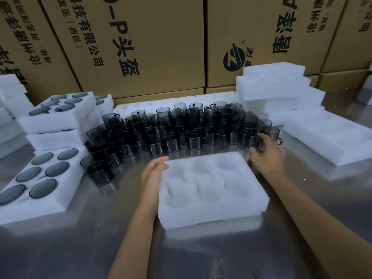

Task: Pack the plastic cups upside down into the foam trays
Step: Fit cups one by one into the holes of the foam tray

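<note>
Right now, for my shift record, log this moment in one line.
empty foam tray front centre | left hand against its left edge | right hand at cups | none placed

Not much to report on the person, honestly. All you get from the head view is two bare forearms coming in from the bottom edge, each ending in a bare hand: the left hand (154,170) and the right hand (266,156). No sleeves show anywhere along either arm, right down to where they leave the picture. No gloves, no watch, no bracelet, no rings on the fingers that show. Fingernails look short and plain where you can make them out, though the right hand is a bit blurred, so finer detail there is hard to tell.
</note>
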